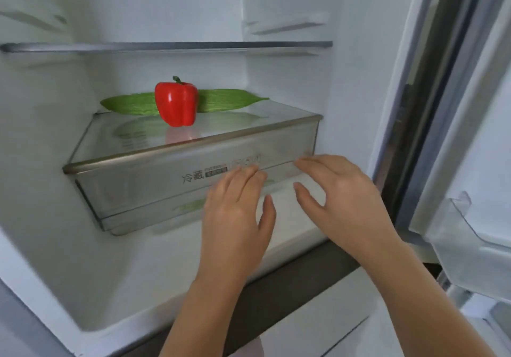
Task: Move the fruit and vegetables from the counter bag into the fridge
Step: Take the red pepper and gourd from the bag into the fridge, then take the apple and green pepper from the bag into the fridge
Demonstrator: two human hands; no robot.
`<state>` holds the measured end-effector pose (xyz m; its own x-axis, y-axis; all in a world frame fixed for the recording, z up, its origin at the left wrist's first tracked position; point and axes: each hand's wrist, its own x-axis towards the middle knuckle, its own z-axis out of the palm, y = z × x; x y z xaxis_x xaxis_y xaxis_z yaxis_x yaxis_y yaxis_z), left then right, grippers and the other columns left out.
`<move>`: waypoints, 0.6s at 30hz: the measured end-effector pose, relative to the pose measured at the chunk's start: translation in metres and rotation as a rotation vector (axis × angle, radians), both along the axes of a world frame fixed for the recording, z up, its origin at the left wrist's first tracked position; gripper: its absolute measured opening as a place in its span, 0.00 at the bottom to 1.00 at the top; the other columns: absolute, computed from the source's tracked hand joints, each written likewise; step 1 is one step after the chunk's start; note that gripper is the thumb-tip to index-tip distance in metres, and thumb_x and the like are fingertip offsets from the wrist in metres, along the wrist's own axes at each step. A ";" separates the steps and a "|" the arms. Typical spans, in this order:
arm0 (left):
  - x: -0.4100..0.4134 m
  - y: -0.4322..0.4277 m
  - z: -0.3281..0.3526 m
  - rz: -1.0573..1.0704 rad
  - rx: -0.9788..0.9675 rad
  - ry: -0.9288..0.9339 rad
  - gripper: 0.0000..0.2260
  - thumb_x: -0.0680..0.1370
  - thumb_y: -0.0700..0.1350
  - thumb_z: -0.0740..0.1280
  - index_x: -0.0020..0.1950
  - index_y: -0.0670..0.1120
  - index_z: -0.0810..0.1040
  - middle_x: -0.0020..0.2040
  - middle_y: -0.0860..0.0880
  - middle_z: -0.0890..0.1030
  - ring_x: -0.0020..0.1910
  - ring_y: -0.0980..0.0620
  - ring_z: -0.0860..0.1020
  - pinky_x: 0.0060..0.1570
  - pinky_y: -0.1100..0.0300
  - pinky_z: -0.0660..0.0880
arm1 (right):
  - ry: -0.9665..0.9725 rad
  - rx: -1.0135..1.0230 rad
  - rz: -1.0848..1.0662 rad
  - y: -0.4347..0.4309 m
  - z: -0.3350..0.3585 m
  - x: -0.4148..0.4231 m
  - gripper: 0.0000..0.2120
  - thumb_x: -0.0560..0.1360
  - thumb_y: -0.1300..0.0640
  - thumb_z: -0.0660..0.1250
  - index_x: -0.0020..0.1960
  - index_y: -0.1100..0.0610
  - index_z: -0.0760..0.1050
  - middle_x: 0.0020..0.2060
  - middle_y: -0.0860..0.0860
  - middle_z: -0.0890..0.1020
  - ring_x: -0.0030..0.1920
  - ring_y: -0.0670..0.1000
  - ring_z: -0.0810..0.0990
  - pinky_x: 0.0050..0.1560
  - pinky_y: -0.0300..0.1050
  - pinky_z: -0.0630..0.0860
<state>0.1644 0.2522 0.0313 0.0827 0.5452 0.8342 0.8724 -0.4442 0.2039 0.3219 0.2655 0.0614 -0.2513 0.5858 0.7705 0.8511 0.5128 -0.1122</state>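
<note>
A red bell pepper [176, 103] stands upright on the glass lid above the fridge drawer [132, 188]. Behind it lies a long ridged green vegetable [224, 99], stretched left to right. Both of my hands are in front of the drawer's right part, below the pepper. My left hand [236, 213] is flat with fingers together, fingertips at the drawer's front. My right hand [343, 196] is spread, fingers apart, its fingertips near the drawer's right corner. Neither hand holds anything. The counter bag is out of view.
A glass shelf [166, 46] spans the fridge above the pepper. The open fridge door with a clear door bin [470, 246] stands at the right. A dark strip [290, 287] runs along the compartment's front edge below my hands.
</note>
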 end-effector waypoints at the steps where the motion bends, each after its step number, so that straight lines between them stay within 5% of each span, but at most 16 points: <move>1: 0.010 -0.004 -0.004 -0.015 -0.011 -0.003 0.15 0.74 0.45 0.60 0.57 0.40 0.78 0.57 0.44 0.79 0.58 0.44 0.75 0.58 0.54 0.67 | -0.023 -0.017 -0.042 -0.010 -0.006 0.008 0.15 0.71 0.54 0.63 0.53 0.61 0.79 0.48 0.56 0.83 0.47 0.57 0.81 0.51 0.51 0.76; 18: 0.219 -0.144 -0.014 -0.634 0.072 -0.076 0.14 0.74 0.42 0.60 0.55 0.38 0.79 0.56 0.43 0.80 0.58 0.46 0.73 0.60 0.53 0.67 | 0.041 0.064 -0.554 -0.241 -0.009 0.183 0.17 0.72 0.53 0.60 0.55 0.59 0.78 0.52 0.55 0.82 0.53 0.56 0.78 0.54 0.51 0.74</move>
